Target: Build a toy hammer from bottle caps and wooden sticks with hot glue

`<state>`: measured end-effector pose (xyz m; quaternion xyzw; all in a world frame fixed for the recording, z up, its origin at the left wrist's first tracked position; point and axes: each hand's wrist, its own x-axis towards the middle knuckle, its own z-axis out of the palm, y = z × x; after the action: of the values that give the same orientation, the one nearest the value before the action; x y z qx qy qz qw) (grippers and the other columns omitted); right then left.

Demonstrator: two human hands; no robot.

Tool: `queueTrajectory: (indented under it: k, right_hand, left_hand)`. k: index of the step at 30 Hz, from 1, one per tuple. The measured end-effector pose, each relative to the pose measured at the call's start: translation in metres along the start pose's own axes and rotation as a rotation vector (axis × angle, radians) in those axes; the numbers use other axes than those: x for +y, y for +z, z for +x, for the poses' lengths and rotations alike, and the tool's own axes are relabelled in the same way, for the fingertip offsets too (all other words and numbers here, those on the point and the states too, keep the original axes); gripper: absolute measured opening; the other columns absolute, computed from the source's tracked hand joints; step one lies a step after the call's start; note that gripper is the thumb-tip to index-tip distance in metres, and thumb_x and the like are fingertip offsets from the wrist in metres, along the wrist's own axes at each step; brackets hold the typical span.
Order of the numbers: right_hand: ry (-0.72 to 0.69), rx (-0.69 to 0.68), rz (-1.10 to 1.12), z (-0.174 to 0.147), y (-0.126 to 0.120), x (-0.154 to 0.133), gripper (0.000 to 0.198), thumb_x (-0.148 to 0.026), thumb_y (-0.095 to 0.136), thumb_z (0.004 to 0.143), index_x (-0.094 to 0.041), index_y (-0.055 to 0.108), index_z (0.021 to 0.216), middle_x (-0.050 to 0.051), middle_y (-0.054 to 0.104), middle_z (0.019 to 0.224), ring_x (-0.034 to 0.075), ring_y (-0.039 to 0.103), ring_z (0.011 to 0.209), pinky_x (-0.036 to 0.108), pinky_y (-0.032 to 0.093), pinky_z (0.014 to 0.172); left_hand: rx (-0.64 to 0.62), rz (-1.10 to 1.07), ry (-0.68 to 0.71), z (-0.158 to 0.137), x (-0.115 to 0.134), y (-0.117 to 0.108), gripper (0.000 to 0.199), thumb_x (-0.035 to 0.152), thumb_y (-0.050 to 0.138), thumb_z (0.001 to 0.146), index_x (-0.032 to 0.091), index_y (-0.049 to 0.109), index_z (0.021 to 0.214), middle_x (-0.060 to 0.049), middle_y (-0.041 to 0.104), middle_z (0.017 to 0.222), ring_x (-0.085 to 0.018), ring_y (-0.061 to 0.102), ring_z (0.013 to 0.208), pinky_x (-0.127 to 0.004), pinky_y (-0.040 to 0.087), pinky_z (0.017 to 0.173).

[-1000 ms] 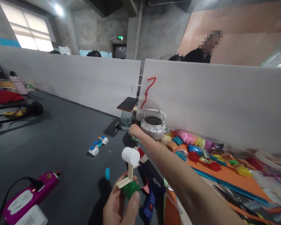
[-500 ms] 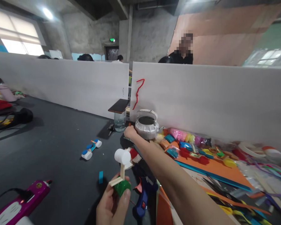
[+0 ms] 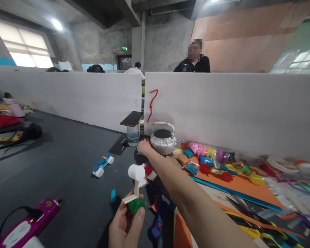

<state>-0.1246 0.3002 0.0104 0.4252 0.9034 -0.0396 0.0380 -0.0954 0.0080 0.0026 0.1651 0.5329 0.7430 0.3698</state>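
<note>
In my left hand [image 3: 126, 224] is a small handmade piece: a green bottle cap [image 3: 136, 206] with pale wooden sticks [image 3: 136, 189] joined to it and a white cylinder [image 3: 136, 172] on top. The thumb and fingers pinch the cap. My right arm stretches far across the table, and my right hand [image 3: 144, 147] is down between the glass jar [image 3: 133, 135] and the silver kettle [image 3: 163, 142]. Its fingers point away and are hidden behind the back of the hand. A blue glue gun [image 3: 158, 215] lies beneath the right forearm, partly covered.
A small model with white rollers and blue caps [image 3: 103, 166] lies left of centre, near a blue strip [image 3: 113, 196]. Front left is a purple power strip [image 3: 31, 224]. Clay packets [image 3: 196, 148], scissors [image 3: 245, 210] and orange sheets fill the right. A white partition [image 3: 222, 103] stands behind.
The view has shifted slightly. My right hand is still beside the kettle, and my left hand keeps its pinch on the green cap. The person behind the partition has leaned left.
</note>
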Motion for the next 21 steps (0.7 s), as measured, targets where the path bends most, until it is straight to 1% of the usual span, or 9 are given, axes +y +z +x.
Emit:
queueTrajectory:
  k: [6,9,11,13,14,15,17,19,21]
  right_hand:
    - [0.063,0.072,0.082,-0.007,-0.007,-0.004,0.035,-0.035,0.06,0.095,-0.015,0.057,0.124,0.011,0.059,0.124,0.023,0.062,0.105,0.043,0.054,0.088]
    - [0.079,0.151,0.144,-0.027,-0.015,-0.008,0.035,-0.034,0.061,0.095,-0.015,0.058,0.124,0.011,0.059,0.125,0.023,0.061,0.106,0.044,0.053,0.089]
    - [0.066,0.216,0.191,-0.054,-0.022,-0.008,0.035,-0.034,0.06,0.095,-0.015,0.058,0.124,0.011,0.057,0.128,0.024,0.06,0.111,0.046,0.052,0.093]
    - [0.011,0.275,0.243,-0.095,-0.03,-0.005,0.034,-0.032,0.059,0.095,-0.014,0.058,0.125,0.012,0.055,0.133,0.026,0.056,0.119,0.047,0.048,0.098]
    - [-0.018,0.297,0.27,-0.121,-0.034,-0.001,0.035,-0.029,0.057,0.096,-0.013,0.058,0.126,0.014,0.054,0.137,0.024,0.053,0.124,0.041,0.045,0.104]
    - [-0.044,0.314,0.297,-0.15,-0.037,0.004,0.036,-0.027,0.057,0.095,-0.012,0.057,0.128,0.015,0.052,0.14,0.023,0.051,0.128,0.036,0.042,0.108]
    - [-0.04,0.348,0.347,-0.216,-0.04,0.017,0.039,-0.026,0.056,0.094,-0.015,0.056,0.132,0.012,0.051,0.144,0.021,0.048,0.132,0.034,0.039,0.111]
    - [0.005,0.388,0.393,-0.286,-0.037,0.032,0.034,-0.026,0.052,0.095,-0.019,0.06,0.127,0.01,0.057,0.139,0.021,0.052,0.129,0.037,0.043,0.108]
    - [0.046,0.553,0.506,-0.354,-0.029,0.045,0.027,-0.03,0.05,0.096,-0.024,0.066,0.117,0.007,0.067,0.124,0.022,0.061,0.117,0.038,0.05,0.099]
  left_hand:
    - [-0.028,0.004,0.002,0.001,-0.007,-0.003,0.046,0.042,0.084,0.064,0.016,0.073,0.1,-0.012,0.076,0.1,-0.023,0.071,0.088,-0.029,0.055,0.08]
    - [-0.002,-0.017,-0.018,0.002,-0.009,-0.002,0.049,0.044,0.085,0.062,0.016,0.072,0.1,-0.01,0.076,0.099,-0.021,0.071,0.089,-0.027,0.054,0.082]
    - [-0.017,-0.022,-0.038,0.002,-0.007,-0.003,0.049,0.044,0.084,0.063,0.016,0.071,0.102,-0.009,0.075,0.099,-0.019,0.07,0.089,-0.025,0.053,0.081]
    - [-0.082,-0.008,-0.052,0.0,-0.001,-0.003,0.048,0.043,0.082,0.066,0.016,0.07,0.103,-0.009,0.074,0.101,-0.019,0.069,0.09,-0.025,0.052,0.081]
    - [-0.133,0.006,-0.06,-0.002,0.002,-0.003,0.047,0.043,0.082,0.067,0.015,0.069,0.103,-0.01,0.074,0.101,-0.019,0.068,0.091,-0.026,0.051,0.081]
    - [-0.199,0.02,-0.074,-0.005,0.005,-0.002,0.047,0.041,0.081,0.068,0.015,0.068,0.104,-0.01,0.073,0.102,-0.019,0.068,0.09,-0.026,0.052,0.081]
    - [-0.287,0.038,-0.076,-0.012,0.011,-0.001,0.044,0.04,0.078,0.071,0.015,0.065,0.106,-0.01,0.071,0.102,-0.018,0.068,0.086,-0.029,0.052,0.081]
    - [-0.398,0.08,-0.073,-0.022,0.013,0.001,0.043,0.036,0.078,0.07,0.016,0.063,0.105,-0.008,0.07,0.098,-0.018,0.067,0.084,-0.03,0.052,0.079]
    - [-0.525,0.181,-0.058,-0.034,0.012,0.004,0.04,0.032,0.076,0.071,0.015,0.063,0.104,-0.007,0.07,0.097,-0.017,0.066,0.083,-0.029,0.052,0.08]
